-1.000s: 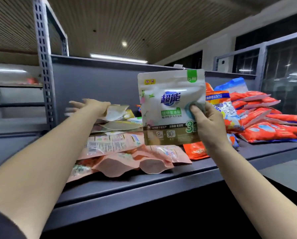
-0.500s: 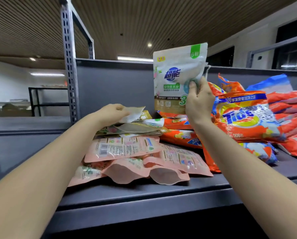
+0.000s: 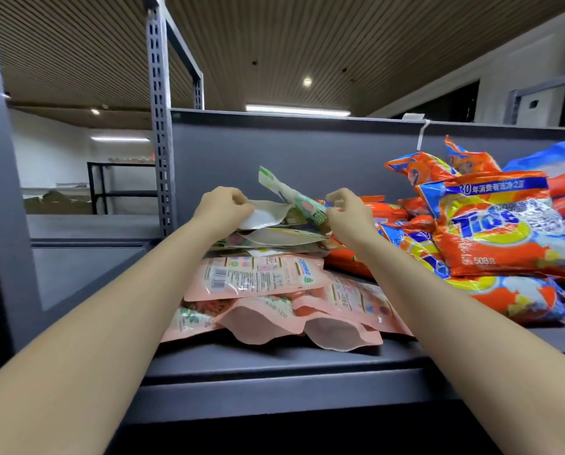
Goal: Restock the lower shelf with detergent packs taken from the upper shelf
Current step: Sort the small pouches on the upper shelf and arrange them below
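- Head view: a perforated grey metal upright (image 3: 159,133) rises at the left of the matte grey shelf (image 3: 274,359).
- The left hand (image 3: 223,206) pinches the rounded white base of a glossy pouch (image 3: 264,216) atop the stack.
- Flat pink pouches (image 3: 258,277) lie beneath.
- A tilted white-green pouch (image 3: 291,197) leans by the right hand (image 3: 348,211), whose fingers curl; whether they hold it, I cannot tell.
- Crinkled orange Tide bags (image 3: 491,224) pile at the right.

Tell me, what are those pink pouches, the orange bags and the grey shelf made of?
Pink pouches: likely soft plastic film, semi-matte, since they sag and crease. Orange bags: glossy plastic film, wrinkled with bright glare. Grey shelf: probably painted metal, judging by its flat matte surface and the punched upright.
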Motion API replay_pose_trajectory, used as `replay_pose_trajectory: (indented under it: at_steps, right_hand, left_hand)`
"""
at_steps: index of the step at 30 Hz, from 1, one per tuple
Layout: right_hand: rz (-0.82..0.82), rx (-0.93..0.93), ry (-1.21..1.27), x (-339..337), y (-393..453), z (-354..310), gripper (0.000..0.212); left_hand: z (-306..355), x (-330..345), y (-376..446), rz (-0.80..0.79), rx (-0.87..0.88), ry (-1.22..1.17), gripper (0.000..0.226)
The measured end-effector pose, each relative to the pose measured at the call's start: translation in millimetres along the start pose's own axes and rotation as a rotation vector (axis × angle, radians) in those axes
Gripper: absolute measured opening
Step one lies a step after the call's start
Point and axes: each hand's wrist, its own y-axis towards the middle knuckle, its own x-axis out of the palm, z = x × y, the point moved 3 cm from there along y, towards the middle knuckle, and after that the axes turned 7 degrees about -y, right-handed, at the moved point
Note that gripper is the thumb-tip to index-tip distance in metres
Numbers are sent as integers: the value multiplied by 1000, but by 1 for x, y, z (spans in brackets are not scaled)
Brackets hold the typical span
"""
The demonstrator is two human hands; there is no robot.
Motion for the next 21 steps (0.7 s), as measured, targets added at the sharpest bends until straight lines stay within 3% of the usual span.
replay_pose_trajectory:
  at_steps: [3, 8, 13, 21]
  right_hand:
    - [-103, 26, -195, 3, -6, 2, 39]
    - [-280, 18, -143, 7, -17, 6, 53]
    - [-229, 19, -62, -4, -22, 8, 50]
    - [-185, -28, -102, -38, -41, 6, 38]
  left_hand:
    - [1, 0, -1, 30, -28, 68, 10]
    - [4, 11, -11, -116, -67, 107, 33]
    - [9, 13, -16, -52, -99, 205, 53]
    - [44, 17, -32, 32, 22, 283, 41]
